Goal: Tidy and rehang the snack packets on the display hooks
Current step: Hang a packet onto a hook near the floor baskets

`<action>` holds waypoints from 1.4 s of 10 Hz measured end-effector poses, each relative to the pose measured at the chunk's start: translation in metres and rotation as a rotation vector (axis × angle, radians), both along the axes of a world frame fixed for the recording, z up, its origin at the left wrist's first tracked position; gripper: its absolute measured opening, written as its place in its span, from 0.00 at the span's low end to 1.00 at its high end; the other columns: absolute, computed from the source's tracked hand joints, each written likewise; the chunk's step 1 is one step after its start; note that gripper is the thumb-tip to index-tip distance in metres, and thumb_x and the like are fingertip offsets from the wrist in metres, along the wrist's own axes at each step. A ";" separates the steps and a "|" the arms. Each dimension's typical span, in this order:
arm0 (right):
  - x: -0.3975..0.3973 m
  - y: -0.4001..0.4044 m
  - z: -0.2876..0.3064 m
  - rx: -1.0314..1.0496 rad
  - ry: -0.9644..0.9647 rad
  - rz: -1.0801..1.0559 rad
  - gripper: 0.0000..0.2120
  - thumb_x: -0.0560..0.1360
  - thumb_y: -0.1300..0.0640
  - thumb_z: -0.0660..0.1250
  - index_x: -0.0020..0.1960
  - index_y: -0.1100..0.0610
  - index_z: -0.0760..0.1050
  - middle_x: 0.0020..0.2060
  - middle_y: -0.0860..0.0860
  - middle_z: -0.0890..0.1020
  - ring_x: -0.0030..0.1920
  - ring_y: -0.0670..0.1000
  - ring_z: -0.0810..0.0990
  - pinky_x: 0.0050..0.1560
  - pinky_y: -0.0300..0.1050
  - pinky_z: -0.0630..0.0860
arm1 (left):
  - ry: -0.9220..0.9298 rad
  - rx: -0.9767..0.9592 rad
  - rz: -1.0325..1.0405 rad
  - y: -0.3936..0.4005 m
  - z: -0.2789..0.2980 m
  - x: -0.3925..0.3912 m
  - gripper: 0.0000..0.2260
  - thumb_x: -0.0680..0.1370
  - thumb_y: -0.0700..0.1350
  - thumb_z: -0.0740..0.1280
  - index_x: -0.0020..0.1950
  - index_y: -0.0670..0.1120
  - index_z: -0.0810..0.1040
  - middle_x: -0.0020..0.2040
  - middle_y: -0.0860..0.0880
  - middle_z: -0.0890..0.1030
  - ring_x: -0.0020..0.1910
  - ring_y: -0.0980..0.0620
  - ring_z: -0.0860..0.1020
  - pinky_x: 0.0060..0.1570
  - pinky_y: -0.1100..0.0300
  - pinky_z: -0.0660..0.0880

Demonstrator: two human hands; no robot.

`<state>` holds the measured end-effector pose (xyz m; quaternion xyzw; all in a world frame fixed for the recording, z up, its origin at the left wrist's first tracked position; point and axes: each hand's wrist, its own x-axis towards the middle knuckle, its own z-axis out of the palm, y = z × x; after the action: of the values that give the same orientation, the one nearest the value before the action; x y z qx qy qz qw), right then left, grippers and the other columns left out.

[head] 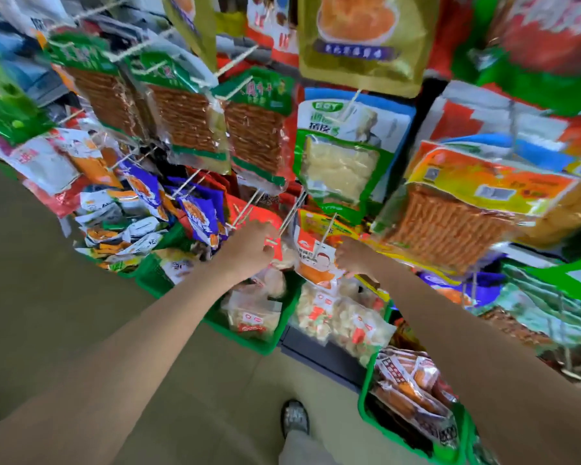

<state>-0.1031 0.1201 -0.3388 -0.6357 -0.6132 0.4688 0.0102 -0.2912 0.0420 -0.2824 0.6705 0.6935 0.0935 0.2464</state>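
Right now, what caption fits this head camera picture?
Both hands, left and right, reach an orange snack packet on a display hook.

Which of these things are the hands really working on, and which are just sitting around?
Part of the job:
- orange and white packet, on its hook
- right hand, holding that packet
- left hand, at the red packet and a hook tip

Just lying about:
- green basket of pale snack bags
- purple packets
- shoe on the floor
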 end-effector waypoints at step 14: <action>0.435 -0.246 -0.006 0.095 -0.158 -0.505 0.17 0.73 0.51 0.69 0.55 0.61 0.78 0.54 0.57 0.81 0.58 0.54 0.78 0.44 0.36 0.66 | -0.105 -0.293 -0.702 -0.092 -0.068 0.471 0.09 0.78 0.43 0.61 0.49 0.42 0.80 0.51 0.42 0.82 0.52 0.45 0.79 0.42 0.62 0.68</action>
<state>0.3316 -0.1263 -0.3444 -0.8020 -0.4554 0.3709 0.1089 0.1801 -0.0501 -0.3506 0.8192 0.4143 -0.0623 0.3917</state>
